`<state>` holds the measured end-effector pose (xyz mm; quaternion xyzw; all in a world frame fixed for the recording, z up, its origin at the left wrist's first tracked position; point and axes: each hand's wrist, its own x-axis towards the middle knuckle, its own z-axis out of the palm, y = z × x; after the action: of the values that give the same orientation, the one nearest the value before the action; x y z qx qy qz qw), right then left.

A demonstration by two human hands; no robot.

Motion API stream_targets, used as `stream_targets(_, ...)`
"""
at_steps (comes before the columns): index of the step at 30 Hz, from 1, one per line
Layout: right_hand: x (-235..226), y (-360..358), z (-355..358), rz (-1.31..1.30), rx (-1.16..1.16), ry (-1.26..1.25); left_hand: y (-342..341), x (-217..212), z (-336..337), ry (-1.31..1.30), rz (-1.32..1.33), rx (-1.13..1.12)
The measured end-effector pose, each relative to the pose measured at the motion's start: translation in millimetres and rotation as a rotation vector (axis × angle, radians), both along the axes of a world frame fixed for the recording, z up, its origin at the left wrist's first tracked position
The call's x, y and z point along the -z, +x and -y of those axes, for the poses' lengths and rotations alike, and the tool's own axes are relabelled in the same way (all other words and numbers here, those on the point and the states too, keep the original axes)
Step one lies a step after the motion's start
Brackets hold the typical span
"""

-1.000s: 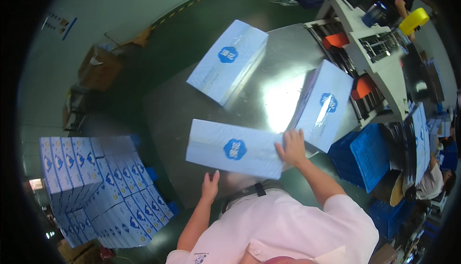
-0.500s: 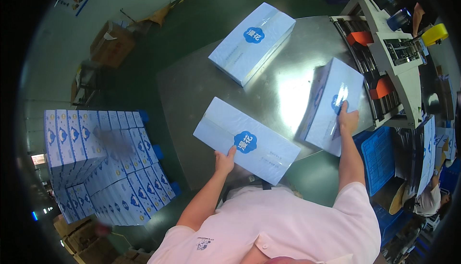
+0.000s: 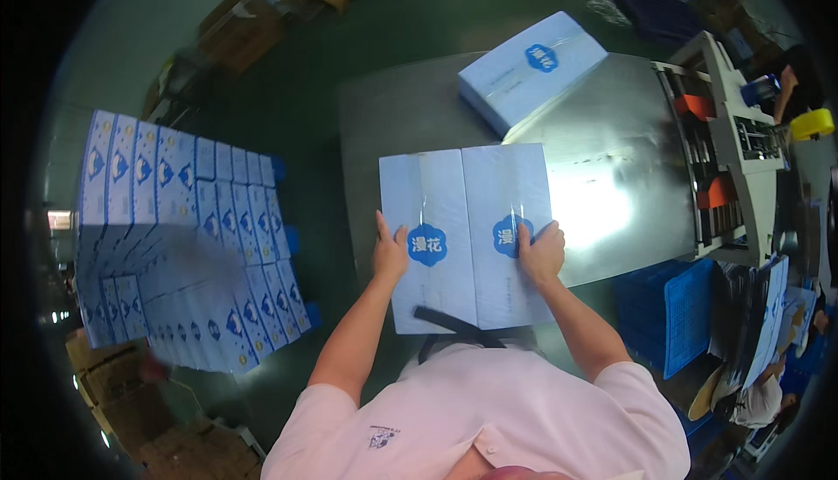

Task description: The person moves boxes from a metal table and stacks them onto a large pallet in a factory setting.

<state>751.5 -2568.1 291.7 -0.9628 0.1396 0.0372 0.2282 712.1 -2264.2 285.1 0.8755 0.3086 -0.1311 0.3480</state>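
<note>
Two light-blue cartons stand side by side against each other at the near edge of the metal table (image 3: 393, 100). On the outer side of the left carton (image 3: 428, 192) is my left hand (image 3: 390, 249), its thumb on the top and its fingers down the side. My right hand (image 3: 543, 253) grips the outer side of the right carton (image 3: 506, 183), thumb resting on the blue label. Both hands press the pair together; the fingers under the sides are partly hidden. A third light-blue carton (image 3: 532, 70) lies tilted at the far side of the table.
A white machine (image 3: 746, 153) with rollers and orange guides adjoins the table's right end. Below it stands a blue plastic crate (image 3: 668, 314). To the left is a tall stack of blue-and-white cartons (image 3: 253, 244). Brown boxes (image 3: 244, 26) sit at the back left.
My right hand has brought its carton left from beside the machine, against the other one. The left carton has turned square to me. My view has shifted to the left.
</note>
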Motion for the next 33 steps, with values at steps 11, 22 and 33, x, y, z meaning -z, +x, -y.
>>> stream_targets(11,30.9,38.3,-78.3,0.060,-0.363,0.242,-120.6,-44.8,47.3,0.334,0.048,0.781)
stream_targets(22,-16.2,320.7,-102.3,0.257,-0.773,-0.341,-126.6,-34.7,55.4,0.392,-0.123,0.956)
stream_targets(33,7.3,254.2,-38.9,0.251,-1.057,-0.256,-122.5,-30.1,60.9,0.312,-0.220,0.899)
